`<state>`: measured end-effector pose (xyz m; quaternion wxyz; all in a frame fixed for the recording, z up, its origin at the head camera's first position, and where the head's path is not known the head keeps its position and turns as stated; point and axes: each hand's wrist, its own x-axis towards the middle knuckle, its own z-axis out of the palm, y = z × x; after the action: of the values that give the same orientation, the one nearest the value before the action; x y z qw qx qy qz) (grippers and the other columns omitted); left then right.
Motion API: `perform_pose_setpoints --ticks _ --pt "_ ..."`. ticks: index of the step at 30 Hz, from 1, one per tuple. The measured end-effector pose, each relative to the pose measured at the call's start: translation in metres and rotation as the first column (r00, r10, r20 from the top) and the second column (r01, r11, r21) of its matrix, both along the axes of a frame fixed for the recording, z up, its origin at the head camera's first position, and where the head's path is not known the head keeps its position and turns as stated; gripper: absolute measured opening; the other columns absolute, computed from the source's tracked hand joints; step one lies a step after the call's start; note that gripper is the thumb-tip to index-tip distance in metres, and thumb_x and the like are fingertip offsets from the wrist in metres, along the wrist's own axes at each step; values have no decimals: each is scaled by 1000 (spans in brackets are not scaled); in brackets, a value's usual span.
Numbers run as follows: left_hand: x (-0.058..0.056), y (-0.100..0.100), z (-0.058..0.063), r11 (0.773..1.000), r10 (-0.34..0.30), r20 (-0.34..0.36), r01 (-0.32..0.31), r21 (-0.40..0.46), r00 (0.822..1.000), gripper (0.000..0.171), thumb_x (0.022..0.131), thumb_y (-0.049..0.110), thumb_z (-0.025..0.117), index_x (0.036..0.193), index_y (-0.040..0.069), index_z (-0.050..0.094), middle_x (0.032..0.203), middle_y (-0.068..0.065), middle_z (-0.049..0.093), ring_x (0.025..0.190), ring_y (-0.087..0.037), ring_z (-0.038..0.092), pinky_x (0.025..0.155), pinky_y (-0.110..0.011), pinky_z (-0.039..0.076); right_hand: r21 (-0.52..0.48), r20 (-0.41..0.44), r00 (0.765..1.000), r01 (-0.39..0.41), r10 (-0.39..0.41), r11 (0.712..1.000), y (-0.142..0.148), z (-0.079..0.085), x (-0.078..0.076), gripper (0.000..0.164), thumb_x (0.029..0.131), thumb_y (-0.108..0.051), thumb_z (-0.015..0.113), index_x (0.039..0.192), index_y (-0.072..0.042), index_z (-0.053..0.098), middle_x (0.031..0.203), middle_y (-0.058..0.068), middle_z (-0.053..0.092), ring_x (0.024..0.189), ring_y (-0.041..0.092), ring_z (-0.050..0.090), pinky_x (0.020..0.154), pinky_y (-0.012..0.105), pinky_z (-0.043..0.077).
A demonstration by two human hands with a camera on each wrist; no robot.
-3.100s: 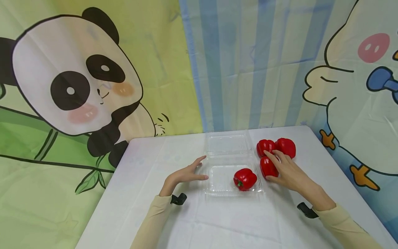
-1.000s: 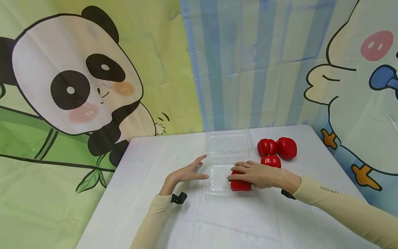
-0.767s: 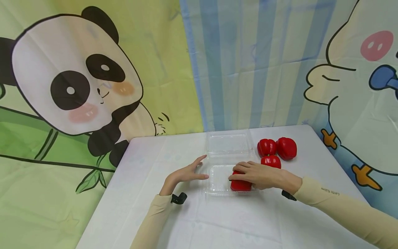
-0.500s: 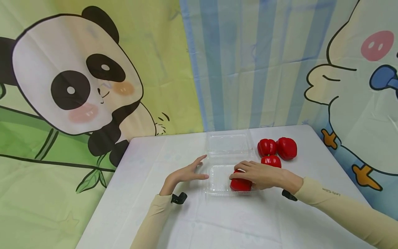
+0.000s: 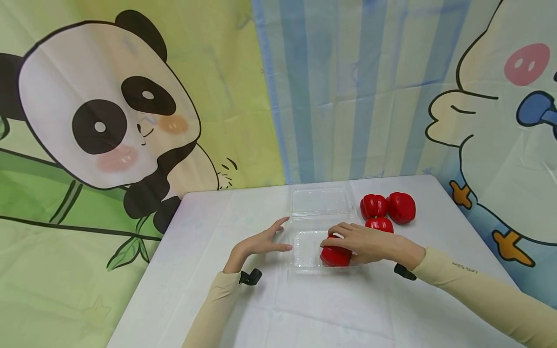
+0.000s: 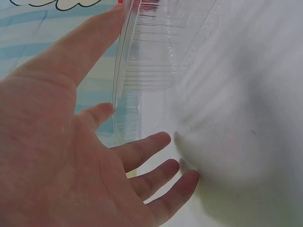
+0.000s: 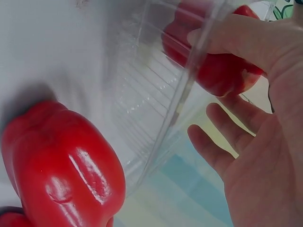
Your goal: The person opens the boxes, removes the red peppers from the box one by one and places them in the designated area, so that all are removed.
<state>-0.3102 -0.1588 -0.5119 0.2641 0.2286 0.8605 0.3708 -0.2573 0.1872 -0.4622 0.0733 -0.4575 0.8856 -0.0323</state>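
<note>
My right hand (image 5: pixel 370 242) grips a red bell pepper (image 5: pixel 336 256) at the right side of a clear plastic clamshell box (image 5: pixel 306 249). In the right wrist view the thumb reaches over the box's rim onto that pepper (image 7: pixel 220 71), and the fingers lie along its other side. Spread and holding nothing, my left hand (image 5: pixel 261 243) stands at the box's left edge. In the left wrist view its thumb (image 6: pixel 90 40) runs along the clear rim (image 6: pixel 124 56). The right hand hides part of the gripped pepper.
The box's lid (image 5: pixel 319 200) lies folded back behind it. To the right sit three more red bell peppers, one at the back left (image 5: pixel 373 206), one at the back right (image 5: pixel 401 208) and one nearer (image 5: pixel 380 224). A printed curtain (image 5: pixel 330 96) hangs behind the white table (image 5: pixel 243 309).
My right hand has moved left from the nearest loose pepper to the pepper in the box. That pepper has turned, its green stem now out of sight. My left hand has stayed put.
</note>
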Motion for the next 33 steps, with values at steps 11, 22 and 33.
perform_pose_setpoints --ticks 11,22,33 --pt "1 1 2 1000 5 -4 -5 6 1000 100 88 52 72 162 31 7 163 -19 28 153 -36 23 120 -60 24 -26 -7 1000 22 -22 999 2 6 -2 88 72 -17 89 146 -33 44 142 2 49 129 25 48 91 40 59" --pt "2 1 4 1000 1 -3 -1 -2 1000 99 89 50 72 162 32 8 163 -19 28 153 -36 22 121 -59 23 -62 -16 999 50 -51 997 9 15 -2 91 70 -17 90 147 -32 44 141 4 50 129 27 49 89 42 59" --pt "1 2 5 1000 -1 2 1 -7 1000 99 89 50 72 162 33 7 163 -19 27 153 -36 22 120 -60 23 -107 -28 994 103 -106 989 17 23 -2 93 67 -19 92 146 -35 46 140 3 52 128 26 49 87 41 60"
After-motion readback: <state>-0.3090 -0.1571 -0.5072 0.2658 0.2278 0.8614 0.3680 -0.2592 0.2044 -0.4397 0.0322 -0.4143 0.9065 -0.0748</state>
